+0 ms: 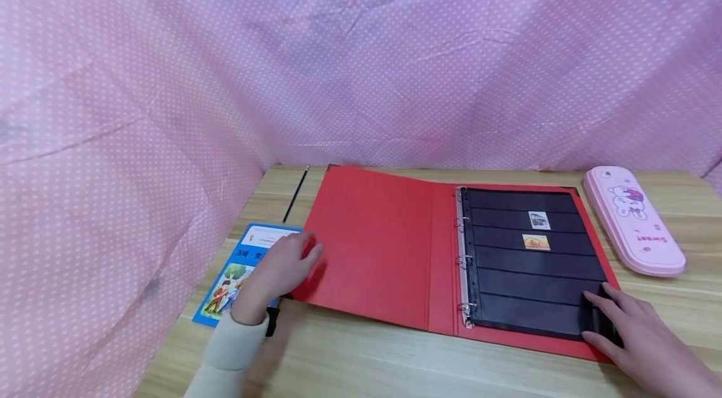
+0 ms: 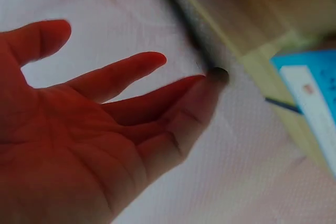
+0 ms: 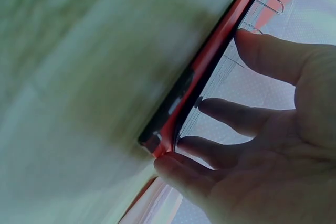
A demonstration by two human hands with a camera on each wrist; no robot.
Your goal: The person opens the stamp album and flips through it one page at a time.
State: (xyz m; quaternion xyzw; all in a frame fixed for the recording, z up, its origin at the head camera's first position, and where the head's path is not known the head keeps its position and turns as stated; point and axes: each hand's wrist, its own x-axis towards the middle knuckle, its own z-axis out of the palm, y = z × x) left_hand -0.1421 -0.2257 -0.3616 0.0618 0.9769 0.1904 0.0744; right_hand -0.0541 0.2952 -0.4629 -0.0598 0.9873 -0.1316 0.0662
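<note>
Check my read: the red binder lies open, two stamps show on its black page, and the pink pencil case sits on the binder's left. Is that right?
Not quite: the pink pencil case sits on the red binder's right, as the head view shows. The binder does lie open, with two stamps on its black page.

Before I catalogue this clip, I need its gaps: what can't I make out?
Red binder, part of left edge: head view, behind left hand.
Booklet, lower right cover: head view, behind left hand and wrist.
Yellow stamp, any lettering: head view, too small.
Dark strip: left wrist view, blurred beyond identifying.
</note>
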